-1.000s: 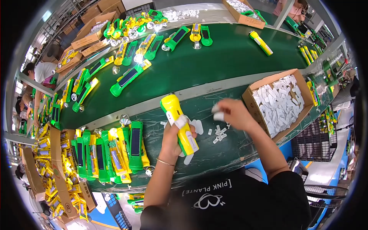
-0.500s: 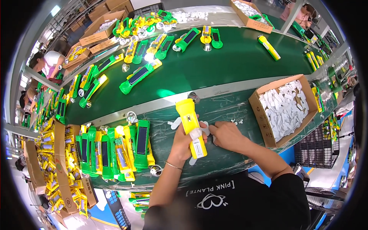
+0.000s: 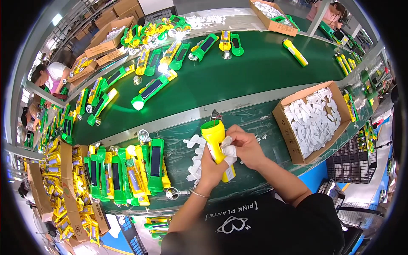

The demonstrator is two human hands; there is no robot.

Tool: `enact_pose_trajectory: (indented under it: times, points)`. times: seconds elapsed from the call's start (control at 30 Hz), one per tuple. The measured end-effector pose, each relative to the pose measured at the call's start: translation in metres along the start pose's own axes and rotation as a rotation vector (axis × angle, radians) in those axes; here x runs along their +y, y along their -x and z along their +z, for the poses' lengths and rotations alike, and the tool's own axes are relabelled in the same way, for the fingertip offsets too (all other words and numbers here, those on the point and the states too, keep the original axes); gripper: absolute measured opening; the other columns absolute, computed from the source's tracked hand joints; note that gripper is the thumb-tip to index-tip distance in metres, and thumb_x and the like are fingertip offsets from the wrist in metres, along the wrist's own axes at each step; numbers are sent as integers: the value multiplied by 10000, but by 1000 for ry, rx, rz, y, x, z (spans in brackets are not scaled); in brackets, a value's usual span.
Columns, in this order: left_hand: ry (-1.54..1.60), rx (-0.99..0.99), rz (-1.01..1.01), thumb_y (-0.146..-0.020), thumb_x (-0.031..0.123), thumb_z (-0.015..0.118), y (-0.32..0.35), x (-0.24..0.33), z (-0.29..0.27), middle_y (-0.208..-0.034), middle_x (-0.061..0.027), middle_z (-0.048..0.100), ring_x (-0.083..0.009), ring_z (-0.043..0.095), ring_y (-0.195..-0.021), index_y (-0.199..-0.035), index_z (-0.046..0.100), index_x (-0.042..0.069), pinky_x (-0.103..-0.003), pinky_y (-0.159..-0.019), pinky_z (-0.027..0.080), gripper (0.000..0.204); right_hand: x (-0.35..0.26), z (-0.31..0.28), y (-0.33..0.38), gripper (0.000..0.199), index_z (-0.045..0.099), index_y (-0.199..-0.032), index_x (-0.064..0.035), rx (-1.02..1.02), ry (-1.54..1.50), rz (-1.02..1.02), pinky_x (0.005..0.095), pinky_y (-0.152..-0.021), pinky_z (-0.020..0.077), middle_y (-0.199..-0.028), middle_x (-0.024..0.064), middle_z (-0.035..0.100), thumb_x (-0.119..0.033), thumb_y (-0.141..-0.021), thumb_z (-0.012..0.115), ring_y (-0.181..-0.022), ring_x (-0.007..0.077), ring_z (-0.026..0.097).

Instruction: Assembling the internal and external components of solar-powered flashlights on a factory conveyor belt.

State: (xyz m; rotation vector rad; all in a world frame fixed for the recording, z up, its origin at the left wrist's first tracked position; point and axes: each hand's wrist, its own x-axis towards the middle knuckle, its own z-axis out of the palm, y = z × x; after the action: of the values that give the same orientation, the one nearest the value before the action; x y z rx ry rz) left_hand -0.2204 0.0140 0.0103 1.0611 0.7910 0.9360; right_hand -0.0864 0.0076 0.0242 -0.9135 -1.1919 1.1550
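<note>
Over the bench, a yellow flashlight body [image 3: 213, 136] with a green inner rim is gripped by my left hand [image 3: 211, 170], its wide head pointing away from me. A loose reflector [image 3: 216, 115] sits just beyond the wide end. White covering shows on some of my left fingers. From the right side, my right hand [image 3: 250, 148] is closed at the flashlight's side, its fingertips pinching a small white piece [image 3: 227, 140] against the body. Several flat white plastic pieces [image 3: 195, 165] lie on the bench left of my left hand.
Yellow-and-green flashlights [image 3: 131, 172] stand in a row on the left of the bench. A carton of white pieces [image 3: 312, 121] is at the right. Beyond runs a green conveyor belt [image 3: 238, 80] carrying flashlight parts. A carton [image 3: 68, 191] of yellow parts stands at far left; people work farther off.
My right hand has moved up to the flashlight's side, bringing a white piece against it. The flashlight has turned and shifted slightly, showing its open green-rimmed end. More white pieces show on the left.
</note>
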Motion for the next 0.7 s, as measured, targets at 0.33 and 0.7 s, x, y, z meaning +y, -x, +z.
enact_pose_trajectory:
  times: [0.33, 0.7]
  points:
    - [-201, 37, 148, -699, 86, 667, 6, 4, 5, -1010, -84, 533, -157, 545, -909, -1148, 364, 31, -294, -756, 456, 545, -6, 8, 2, 262, 481, -869, -29, 113, -86, -44, 244, -732, 441, -897, 23, 414, 20, -682, 658, -830, 103, 481]
    - [-407, 39, 202, -687, 94, 665, 8, 6, 1, -935, -116, 558, -188, 572, -847, -1086, 373, -6, -309, -726, 464, 505, -12, 10, -1, 417, 425, -1103, -28, 88, 28, 194, 310, -871, 410, -1074, 65, 506, -37, -735, 622, -1027, 153, 489]
